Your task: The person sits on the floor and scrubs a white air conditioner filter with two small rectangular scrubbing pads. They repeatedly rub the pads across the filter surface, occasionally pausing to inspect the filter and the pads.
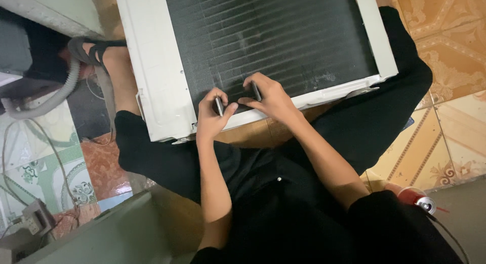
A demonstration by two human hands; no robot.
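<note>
Left hand (pixel 212 114) pinches a small dark tool (pixel 219 106); right hand (pixel 268 97) pinches a second tool (pixel 256 90). Both tools rest against the dark finned coil (pixel 273 36) of a white air-conditioner unit (pixel 157 66), near its lower edge, between the person's legs.

Air-conditioner unit (pixel 152 66): lies on floor between person's legs. Both hands (pixel 212 114) (pixel 268 99) on its near edge, over fin coil (pixel 273 36). Hose (pixel 50 99) left of unit; can (pixel 417 199) right, nearer.
</note>
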